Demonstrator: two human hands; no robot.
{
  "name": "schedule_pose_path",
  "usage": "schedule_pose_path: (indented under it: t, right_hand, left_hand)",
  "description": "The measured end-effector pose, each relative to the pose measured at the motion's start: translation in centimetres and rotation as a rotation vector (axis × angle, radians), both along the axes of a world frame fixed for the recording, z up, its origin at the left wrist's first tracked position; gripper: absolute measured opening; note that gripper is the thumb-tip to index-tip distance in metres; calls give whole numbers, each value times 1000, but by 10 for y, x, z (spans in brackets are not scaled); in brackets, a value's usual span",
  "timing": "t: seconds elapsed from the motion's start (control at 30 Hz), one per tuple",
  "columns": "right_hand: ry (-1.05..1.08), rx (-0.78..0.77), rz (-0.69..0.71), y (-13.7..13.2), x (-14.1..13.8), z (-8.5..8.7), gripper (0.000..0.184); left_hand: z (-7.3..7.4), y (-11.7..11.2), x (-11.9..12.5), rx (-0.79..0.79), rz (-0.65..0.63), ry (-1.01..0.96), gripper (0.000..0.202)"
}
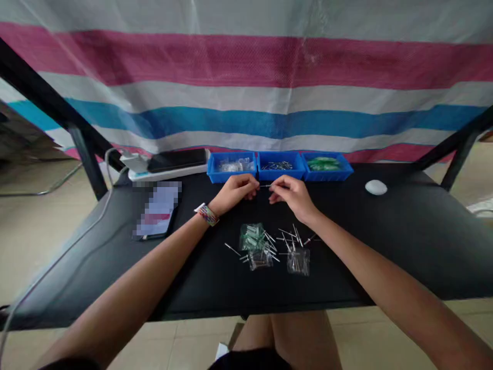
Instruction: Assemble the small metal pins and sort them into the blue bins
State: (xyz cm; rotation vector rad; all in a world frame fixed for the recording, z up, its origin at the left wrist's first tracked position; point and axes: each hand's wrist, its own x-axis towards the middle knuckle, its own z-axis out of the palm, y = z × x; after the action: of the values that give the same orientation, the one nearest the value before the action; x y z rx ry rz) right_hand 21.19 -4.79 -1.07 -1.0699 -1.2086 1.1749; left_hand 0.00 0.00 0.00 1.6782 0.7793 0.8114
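Note:
A thin silver pop rivet (265, 185) spans the gap between my two hands. My left hand (239, 191) pinches one end of it, and the fingertips of my right hand (291, 195) are closed on the other. Just behind them stand three blue bins: the left bin (231, 180) holds small clear bags, the middle bin (280, 177) loose rivets (280, 165), the right bin (327, 176) green packets (323, 164). Nearer to me lie a green-tinted packet (251, 237), two clear packets (260, 259) (299, 262) and several scattered rivets (293, 236).
At the left lie a phone (158, 210) with a lit, blurred screen and a white power strip (165, 173) with a black device (177, 160) on it. A white cable (87, 228) runs off the table's left side. A white mouse-like object (376, 187) is at the right.

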Motion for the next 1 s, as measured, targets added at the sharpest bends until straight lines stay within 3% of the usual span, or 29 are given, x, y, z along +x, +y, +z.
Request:
schedule_pose_path:
  t: [0.43, 0.73, 0.83, 1.0]
  right_hand:
    - [22, -86, 57, 0, 3, 0, 40]
    - [-2, -23, 63, -1, 2, -1, 29]
    - [8, 2, 60, -1, 1, -1, 28]
    - [23, 31, 43, -1, 2, -3, 29]
  left_hand:
    - [-1, -1, 2, 8, 38, -45, 28]
    - [-1, 0, 0, -16, 40, -79, 37]
    - [-1, 0, 0, -48, 49, -82, 29]
    - [-3, -1, 1, 13, 61, 51, 35]
